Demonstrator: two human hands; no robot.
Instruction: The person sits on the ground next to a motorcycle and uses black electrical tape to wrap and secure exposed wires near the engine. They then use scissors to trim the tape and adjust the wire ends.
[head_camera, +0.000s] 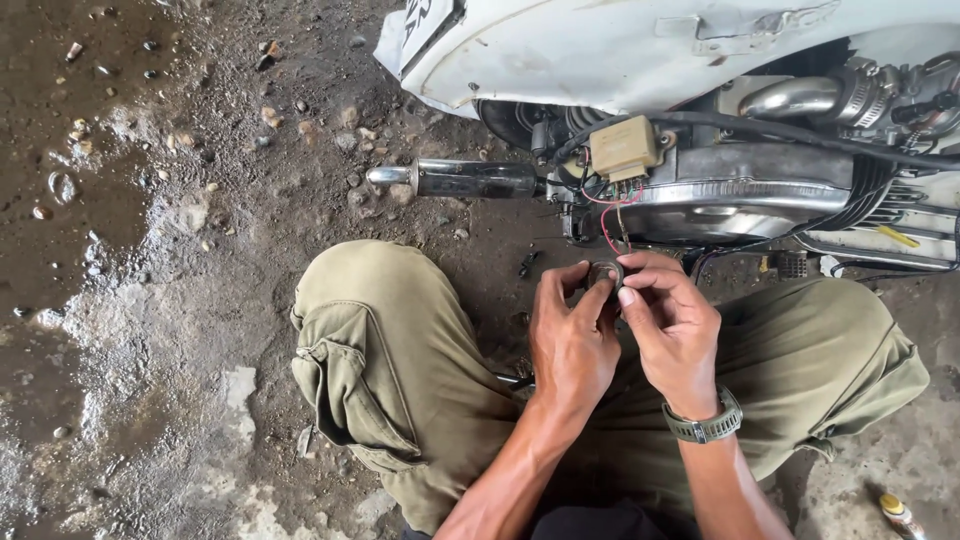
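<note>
While the person squats on the wet gravel floor (160, 300), both hands meet just above the knees, close to the open side of the white scooter (600, 50). The left hand (572, 335) and right hand (672, 330) each pinch a small dark round part (605, 273) between thumb and fingertips, a two-sided grip that appears to steady it for close inspection. Red wires (605, 225) hang from a tan electrical box (624, 148) directly above. A chrome exhaust pipe (455, 178) points left.

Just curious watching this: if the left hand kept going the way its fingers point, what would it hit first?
Probably the small dark ring already pinched by the left hand; beyond it, the red wires under the scooter's tan box. Depth is unclear.
</note>
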